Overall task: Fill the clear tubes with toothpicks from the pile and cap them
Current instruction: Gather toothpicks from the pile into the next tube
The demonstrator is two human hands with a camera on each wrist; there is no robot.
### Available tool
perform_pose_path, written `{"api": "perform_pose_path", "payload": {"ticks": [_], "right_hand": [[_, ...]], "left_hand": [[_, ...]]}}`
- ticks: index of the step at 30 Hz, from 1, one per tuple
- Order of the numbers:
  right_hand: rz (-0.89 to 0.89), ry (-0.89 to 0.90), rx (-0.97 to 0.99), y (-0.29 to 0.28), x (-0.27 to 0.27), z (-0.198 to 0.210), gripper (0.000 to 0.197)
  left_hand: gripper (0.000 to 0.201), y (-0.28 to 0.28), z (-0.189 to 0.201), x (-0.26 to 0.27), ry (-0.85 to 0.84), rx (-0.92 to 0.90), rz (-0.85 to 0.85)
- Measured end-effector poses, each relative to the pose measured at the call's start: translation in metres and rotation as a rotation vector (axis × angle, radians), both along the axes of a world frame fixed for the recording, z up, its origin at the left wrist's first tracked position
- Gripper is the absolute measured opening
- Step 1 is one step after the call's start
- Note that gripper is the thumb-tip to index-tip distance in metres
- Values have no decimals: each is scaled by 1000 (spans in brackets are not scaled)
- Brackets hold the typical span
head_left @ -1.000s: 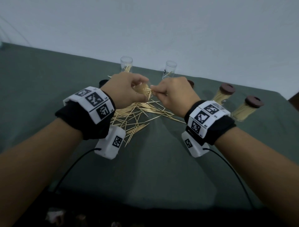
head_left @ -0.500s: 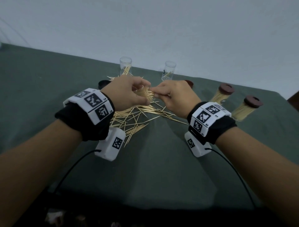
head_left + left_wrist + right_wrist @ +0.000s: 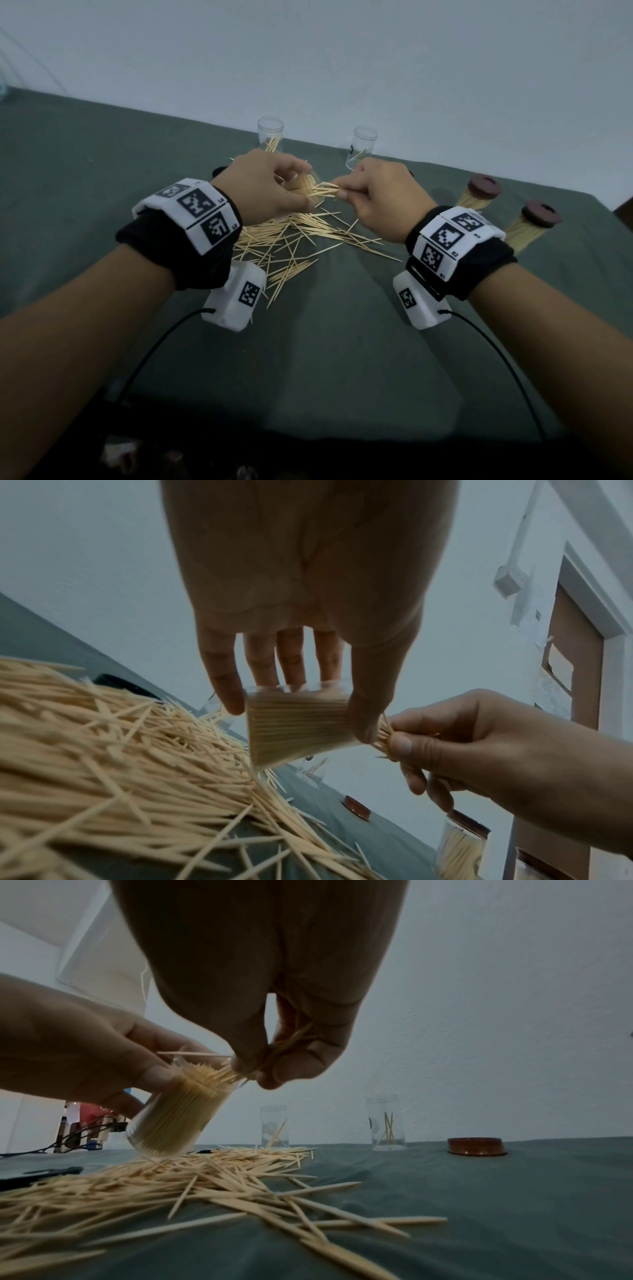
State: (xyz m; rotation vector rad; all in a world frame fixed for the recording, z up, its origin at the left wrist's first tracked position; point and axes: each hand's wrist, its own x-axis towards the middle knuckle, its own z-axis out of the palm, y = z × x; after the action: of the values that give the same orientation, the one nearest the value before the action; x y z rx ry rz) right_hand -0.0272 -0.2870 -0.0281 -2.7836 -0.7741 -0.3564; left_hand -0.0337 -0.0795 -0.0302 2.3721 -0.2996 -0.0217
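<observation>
Your left hand (image 3: 270,192) grips the tilted clear tube (image 3: 178,1112), now lower, base at the pile (image 3: 291,246) on the bench (image 3: 325,359) | your right hand (image 3: 380,195) pinches a toothpick bundle (image 3: 323,192), tips at its mouth since a second ago | tube looks nearly full; capping probably next.
</observation>
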Motion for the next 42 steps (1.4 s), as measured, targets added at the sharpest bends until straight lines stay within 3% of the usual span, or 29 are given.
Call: {"api": "perform_pose_path", "payload": {"ticks": [8,16,21,29,36,42], "right_hand": [[13,28,93,10,-4,7,15],[35,37,109,10,-4,4,25],[62,-3,233,13,-7,8,17],[5,-12,211,11,-2,7,18],[38,-11,358,14,-7,7,19],[25,-57,346,13,-3,-1,16]], "left_hand": [[61,-7,0,-5,-10,-11,-46],[59,-7,0,-5,-12,-13,-46],[57,-10,0,-6,-9,-18,-60],[57,-10,1,-5,-16,-15,-45],[56,-3,-2,-3,-8,-27,-14],[53,-9,1,-7,13,-92,-105]]}}
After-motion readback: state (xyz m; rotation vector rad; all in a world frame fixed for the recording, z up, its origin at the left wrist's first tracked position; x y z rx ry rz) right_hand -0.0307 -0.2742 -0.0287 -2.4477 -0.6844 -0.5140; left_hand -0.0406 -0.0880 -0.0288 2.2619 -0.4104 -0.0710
